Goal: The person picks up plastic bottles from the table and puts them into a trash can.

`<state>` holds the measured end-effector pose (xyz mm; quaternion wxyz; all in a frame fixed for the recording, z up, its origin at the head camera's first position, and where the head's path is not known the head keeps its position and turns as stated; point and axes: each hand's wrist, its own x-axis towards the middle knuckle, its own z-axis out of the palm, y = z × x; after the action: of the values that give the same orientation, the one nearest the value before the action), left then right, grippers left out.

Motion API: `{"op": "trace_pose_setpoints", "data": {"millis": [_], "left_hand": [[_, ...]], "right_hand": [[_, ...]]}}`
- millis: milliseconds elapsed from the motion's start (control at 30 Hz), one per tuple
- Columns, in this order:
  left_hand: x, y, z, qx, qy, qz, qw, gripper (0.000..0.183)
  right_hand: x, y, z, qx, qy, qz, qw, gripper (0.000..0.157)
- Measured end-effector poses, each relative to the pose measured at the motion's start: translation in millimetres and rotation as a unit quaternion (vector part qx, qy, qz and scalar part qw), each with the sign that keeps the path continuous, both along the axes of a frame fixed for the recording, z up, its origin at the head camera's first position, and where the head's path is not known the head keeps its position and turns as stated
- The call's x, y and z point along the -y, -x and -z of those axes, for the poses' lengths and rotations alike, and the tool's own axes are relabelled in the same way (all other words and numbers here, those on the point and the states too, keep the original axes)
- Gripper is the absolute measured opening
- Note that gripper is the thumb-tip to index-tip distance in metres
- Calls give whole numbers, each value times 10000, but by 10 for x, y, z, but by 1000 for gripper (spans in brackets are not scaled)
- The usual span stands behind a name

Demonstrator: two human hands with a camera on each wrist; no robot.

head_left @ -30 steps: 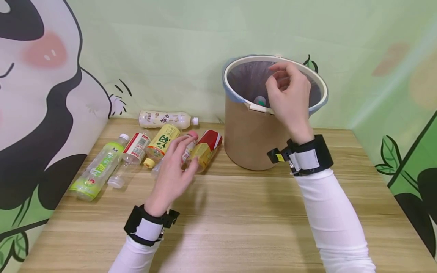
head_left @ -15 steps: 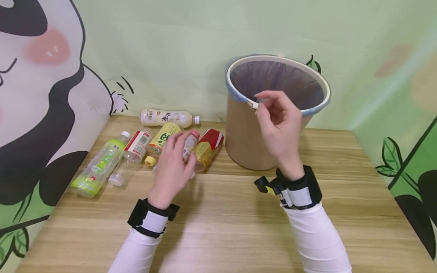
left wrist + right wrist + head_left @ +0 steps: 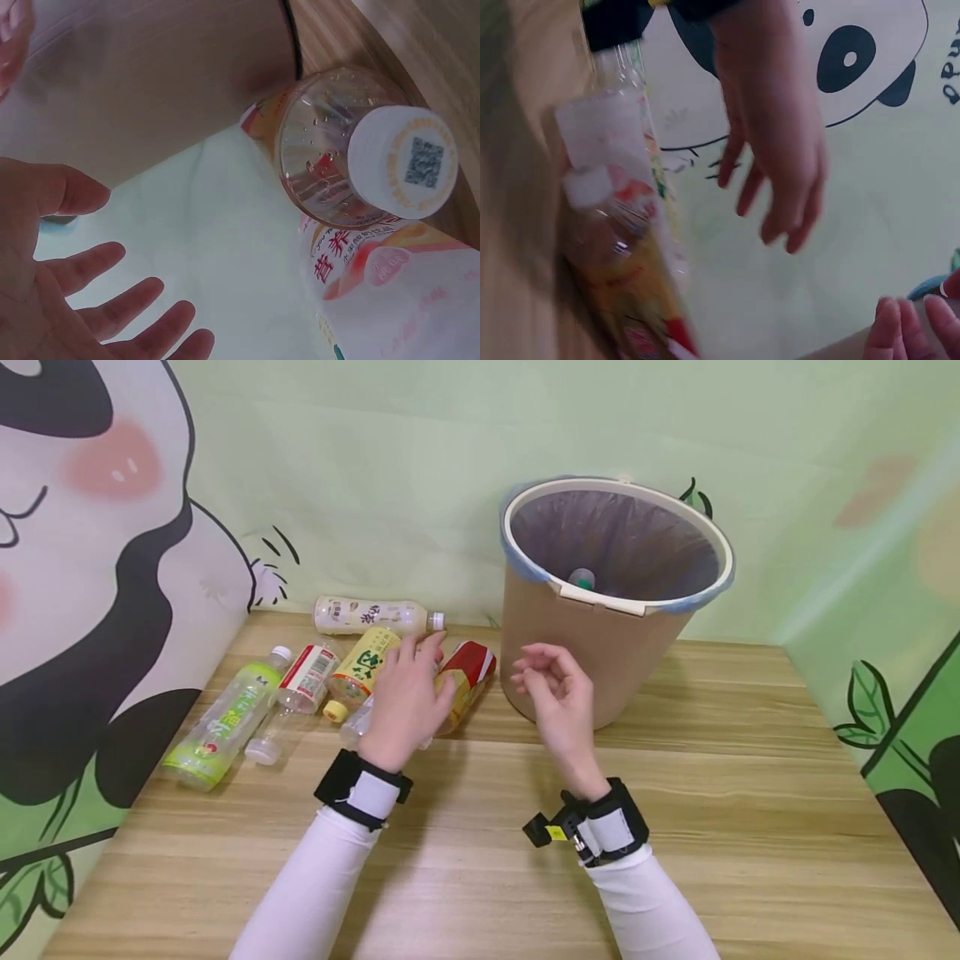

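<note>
My left hand (image 3: 405, 702) hovers over a bottle with a white peach-printed label (image 3: 397, 292), its fingers spread and nothing in its grasp. The hand hides most of that bottle in the head view. Right beside it lies a bottle with a red and yellow label (image 3: 468, 681); its white cap (image 3: 405, 161) faces the left wrist camera. Low in front of the brown waste bin (image 3: 637, 652) is my right hand (image 3: 558, 693), fingers loosely bent and holding nothing.
Left of my hand lie a yellow-labelled bottle (image 3: 367, 664), a red-and-white-labelled bottle (image 3: 307, 677) and a green-labelled bottle (image 3: 228, 718). A milk-tea bottle (image 3: 367, 617) lies along the back wall. Inside the lined bin a clear item with green (image 3: 582, 579) shows.
My right hand has come down and left from over the bin's opening to in front of its wall. My left hand has shifted slightly right and forward over the peach-labelled bottle.
</note>
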<state>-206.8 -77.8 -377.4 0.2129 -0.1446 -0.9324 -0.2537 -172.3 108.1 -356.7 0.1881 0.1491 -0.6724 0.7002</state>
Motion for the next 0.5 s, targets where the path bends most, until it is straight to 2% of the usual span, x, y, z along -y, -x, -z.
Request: {"op": "trace_pose_setpoints", "data": {"millis": [100, 267, 400, 500], "left_hand": [[-49, 98, -16, 319, 270, -39, 9991, 55], [-145, 255, -10, 818, 724, -176, 9939, 56], [-238, 340, 35, 1133, 1069, -302, 9873, 58], [-307, 369, 67, 1334, 1222, -361, 9828, 57]], "right_hand": [[24, 13, 124, 737, 385, -157, 9964, 29], [51, 24, 257, 1727, 1122, -322, 9780, 35], [51, 24, 331, 2112, 1488, -348, 9654, 36], [40, 21, 370, 2238, 1567, -374, 9612, 36]]}}
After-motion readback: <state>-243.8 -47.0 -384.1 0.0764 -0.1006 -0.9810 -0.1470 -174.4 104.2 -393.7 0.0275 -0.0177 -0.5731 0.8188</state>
